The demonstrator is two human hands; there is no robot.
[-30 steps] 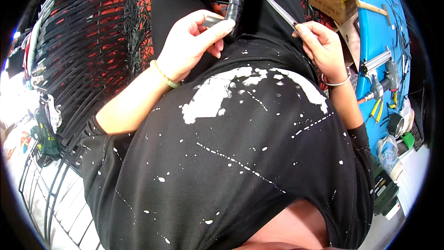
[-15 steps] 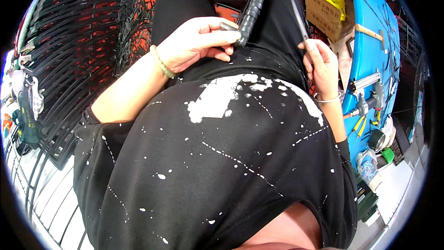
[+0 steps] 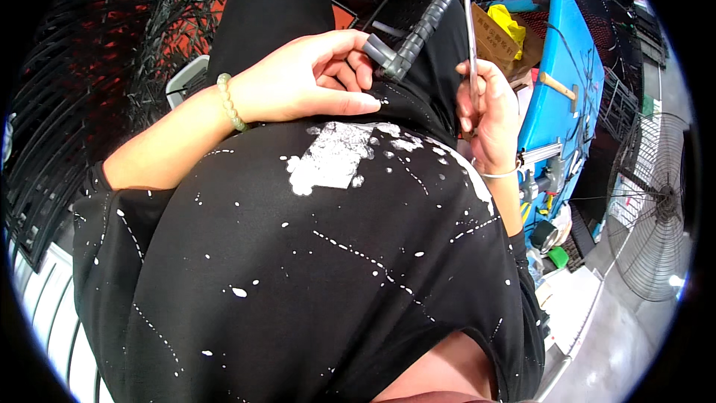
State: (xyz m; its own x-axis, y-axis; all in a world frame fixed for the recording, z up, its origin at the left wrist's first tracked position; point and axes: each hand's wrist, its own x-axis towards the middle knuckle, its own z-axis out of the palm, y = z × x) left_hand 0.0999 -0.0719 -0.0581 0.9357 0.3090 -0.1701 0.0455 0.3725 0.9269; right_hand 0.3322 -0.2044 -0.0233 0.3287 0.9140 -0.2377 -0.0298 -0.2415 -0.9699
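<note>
A rod wrapped in black strip [image 3: 429, 26] slants over my lap, its near end by my belly. At that end a short dark tube [image 3: 379, 51] sticks out sideways. My left hand [image 3: 313, 78] is beside this tube, its index fingertip at or against the tube's end. The thumb is stretched out and apart, and the other fingers are loosely bent. To the right, my right hand [image 3: 488, 108] is closed round a long, thin metal blade-like tool [image 3: 470, 37] that points away from me. The fingers hide its lower end, so its exact kind is unclear.
Black curved rods [image 3: 45, 142] stand in rows on the left. At right are a blue board [image 3: 570, 52] with a hammer [image 3: 559, 88], a cardboard box [image 3: 496, 41] with a yellow bag [image 3: 507, 28], and a wire fan [image 3: 656, 209]. Black scraps [image 3: 175, 37] lie beyond my left arm.
My left thumb has come away from the short tube, and the hand has opened. The tool in my right hand has turned more upright. The view has shifted, bringing the fan in at right.
</note>
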